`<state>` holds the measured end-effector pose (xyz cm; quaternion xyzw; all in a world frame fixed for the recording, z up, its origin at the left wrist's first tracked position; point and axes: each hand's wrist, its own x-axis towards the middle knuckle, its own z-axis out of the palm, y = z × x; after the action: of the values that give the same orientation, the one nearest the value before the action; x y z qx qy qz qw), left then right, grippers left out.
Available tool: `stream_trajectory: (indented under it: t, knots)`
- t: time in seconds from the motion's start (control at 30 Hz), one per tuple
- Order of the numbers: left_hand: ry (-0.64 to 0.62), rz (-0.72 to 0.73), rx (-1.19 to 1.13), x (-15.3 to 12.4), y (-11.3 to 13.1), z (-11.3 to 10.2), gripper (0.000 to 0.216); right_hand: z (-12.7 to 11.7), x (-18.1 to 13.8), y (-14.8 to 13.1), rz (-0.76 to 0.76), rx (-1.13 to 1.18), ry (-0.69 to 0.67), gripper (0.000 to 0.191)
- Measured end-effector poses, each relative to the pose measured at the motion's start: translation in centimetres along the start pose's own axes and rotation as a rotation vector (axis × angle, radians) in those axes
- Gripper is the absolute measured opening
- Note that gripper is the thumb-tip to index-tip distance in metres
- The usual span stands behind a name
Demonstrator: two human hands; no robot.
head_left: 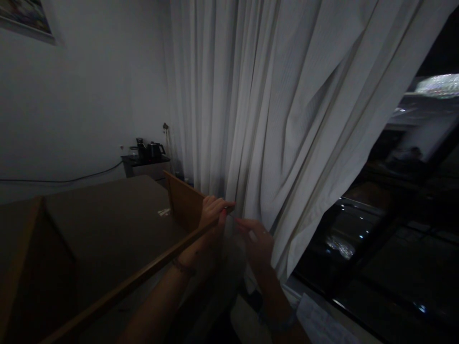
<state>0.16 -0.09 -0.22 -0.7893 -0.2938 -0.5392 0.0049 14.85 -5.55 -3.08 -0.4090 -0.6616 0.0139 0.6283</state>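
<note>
A wooden frame of boards (143, 276) lies on a dark tabletop. One upright panel (186, 203) is at its far end, and another panel (38, 277) stands at the left. At the far right corner of the frame, my left hand (214, 210) is closed over the wood, its thumb and fingers around the board's end. Just right of that corner is my right hand (258, 243), with thumb and index finger pinched together. Something thin and pale seems to run from those fingertips toward the corner; it is too small and dim to name.
Long white curtains (265, 105) hang close behind both hands. A dark glass window (373, 248) is on the right. The brown tabletop (118, 210) bears a small white scrap (164, 212). Farther back, a black kettle (155, 150) stands on a small cabinet (148, 168).
</note>
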Motion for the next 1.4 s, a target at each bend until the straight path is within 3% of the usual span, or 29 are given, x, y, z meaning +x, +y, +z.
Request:
stream_trajectory:
  t: [0.13, 0.37, 0.57, 0.7, 0.9, 1.1, 1.17, 1.4]
  knots:
    - [0.022, 0.019, -0.008, 0.0, -0.1, 0.1, 0.038, 0.7, 1.1, -1.4, 0.327, 0.134, 0.072, 0.037]
    - [-0.012, -0.014, 0.008, 0.0, -0.4, 0.4, 0.039, 2.0, 0.8, -2.4, 0.694, 0.781, 0.062, 0.035]
    - [0.005, -0.007, 0.011, -0.2, -0.8, 0.6, 0.041, 1.5, 0.9, -2.6, 0.89, 1.327, -0.037, 0.014]
    - [0.029, 0.017, 0.002, -0.2, -0.6, 0.6, 0.041, 0.6, 0.6, -3.8, 0.918, 1.586, -0.004, 0.024]
    - [0.032, 0.021, -0.015, -0.3, -0.8, 0.7, 0.041, 0.5, 0.6, -4.4, 1.01, 1.669, 0.069, 0.026]
    - [0.001, -0.004, -0.013, -0.2, -0.6, 0.4, 0.04, 1.7, 0.6, -3.7, 1.098, 1.516, 0.154, 0.021]
    - [0.003, 0.003, -0.019, -0.1, -0.3, 0.2, 0.038, 2.0, 0.2, -3.6, 1.113, 1.43, 0.092, 0.017]
    - [-0.006, -0.047, 0.028, 0.0, 0.3, 0.0, 0.039, 2.1, -0.6, -3.0, 0.998, 1.31, -0.101, 0.047]
